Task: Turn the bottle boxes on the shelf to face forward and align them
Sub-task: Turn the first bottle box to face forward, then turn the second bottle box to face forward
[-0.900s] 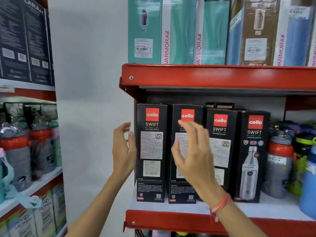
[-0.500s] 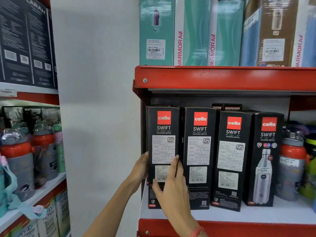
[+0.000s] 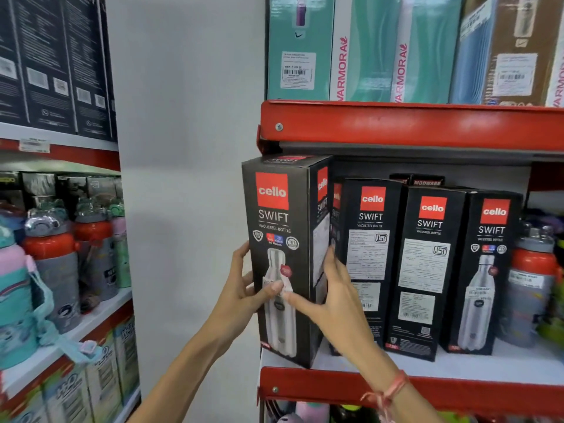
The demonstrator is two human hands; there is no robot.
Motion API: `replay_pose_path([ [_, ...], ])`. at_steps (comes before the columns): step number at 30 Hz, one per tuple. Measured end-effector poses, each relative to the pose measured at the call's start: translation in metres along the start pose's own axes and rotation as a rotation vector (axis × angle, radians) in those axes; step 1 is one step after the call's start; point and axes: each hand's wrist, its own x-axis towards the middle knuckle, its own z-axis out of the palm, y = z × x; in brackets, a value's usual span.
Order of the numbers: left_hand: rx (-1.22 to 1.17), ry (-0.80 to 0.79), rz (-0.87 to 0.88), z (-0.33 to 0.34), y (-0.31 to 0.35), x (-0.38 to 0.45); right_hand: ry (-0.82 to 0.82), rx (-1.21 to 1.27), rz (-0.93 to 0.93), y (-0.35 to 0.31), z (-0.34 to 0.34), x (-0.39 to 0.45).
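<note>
Several black Cello Swift bottle boxes stand on the red-edged shelf (image 3: 457, 366). The leftmost box (image 3: 279, 215) is pulled out to the shelf's front edge and shows its bottle picture face. My left hand (image 3: 244, 288) grips its left side, thumb across the front. My right hand (image 3: 329, 297) holds its right side. The second box (image 3: 370, 239) and third box (image 3: 427, 264) show their label faces. The fourth box (image 3: 485, 270) shows its bottle picture.
Grey and red bottles (image 3: 531, 285) crowd the shelf's right end. Teal and brown boxes (image 3: 366, 47) fill the red shelf above. A white wall (image 3: 189, 178) lies left of the rack. Further left another rack (image 3: 64, 328) holds bottles and black boxes.
Both hands went from reaching to gripping the leftmost box. The box has come forward and turned from its label face to its bottle picture face.
</note>
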Motion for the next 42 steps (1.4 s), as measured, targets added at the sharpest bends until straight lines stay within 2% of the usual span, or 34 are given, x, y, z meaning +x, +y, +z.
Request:
replay_pose_path([
  [5,0.120,0.121,0.089,0.014,-0.005,0.000,-0.171,0.080,-0.011,0.004,-0.006,0.014],
  [7,0.184,0.156,0.095,0.023,-0.007,0.003,-0.135,0.057,0.003,0.006,-0.002,0.016],
  [14,0.307,0.240,0.048,0.044,-0.014,0.015,0.157,-0.129,0.067,0.019,0.018,0.019],
  [17,0.373,0.256,0.037,0.051,-0.014,0.019,0.152,-0.323,0.118,0.021,0.015,0.023],
  [19,0.373,0.263,0.030,0.053,-0.014,0.020,0.137,-0.435,0.077,0.021,0.008,0.021],
  [21,0.353,0.276,0.017,0.054,-0.015,0.018,0.232,-0.459,-0.079,0.024,0.001,0.017],
  [23,0.348,0.275,0.006,0.054,-0.017,0.017,0.462,-0.422,-0.198,0.032,-0.008,0.012],
  [25,0.358,0.294,0.002,0.057,-0.019,0.015,0.638,-0.417,-0.115,0.040,-0.015,0.011],
  [26,0.371,0.320,0.005,0.059,-0.021,0.014,0.654,-0.429,-0.020,0.043,-0.017,0.012],
  [29,0.479,0.419,0.024,0.067,-0.024,0.011,0.552,-0.408,0.216,0.047,-0.015,0.013],
  [32,0.587,0.470,0.042,0.076,-0.021,0.009,0.447,-0.327,0.289,0.045,-0.013,0.018],
  [35,0.633,0.523,0.073,0.086,-0.013,0.004,0.420,-0.243,0.263,0.046,-0.020,0.022],
  [38,0.637,0.575,0.205,0.096,-0.005,-0.003,0.413,-0.152,0.168,0.052,-0.032,0.012],
  [42,0.505,0.397,0.277,0.115,0.009,-0.005,0.389,-0.006,0.045,0.060,-0.057,-0.004],
])
